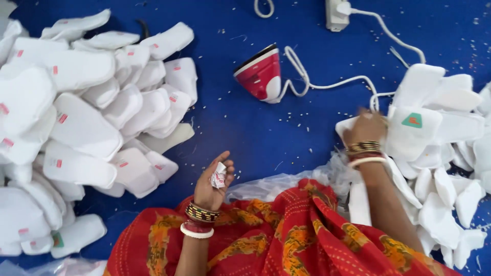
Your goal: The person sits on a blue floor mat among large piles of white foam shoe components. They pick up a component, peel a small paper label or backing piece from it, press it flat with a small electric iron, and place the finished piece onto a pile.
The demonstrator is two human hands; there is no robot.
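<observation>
My left hand [212, 185] is palm up above my lap, fingers curled around a small crumpled white-and-red paper strip [219, 176]. My right hand [365, 129] reaches right into a heap of white pads and rests on a white pad with a green triangle label [413, 130]; its fingers are hidden behind the hand. Both wrists wear bangles. A large pile of white pads with small red stickers [84, 128] covers the left side of the blue cloth surface [255, 138].
A red-and-white clothes iron [261, 74] stands at the top centre, its white cord [332, 84] running right to a white plug adapter [336, 15]. A second heap of white pads [450, 174] lies at right. Clear plastic [276, 185] and red-orange patterned fabric [286, 235] cover my lap.
</observation>
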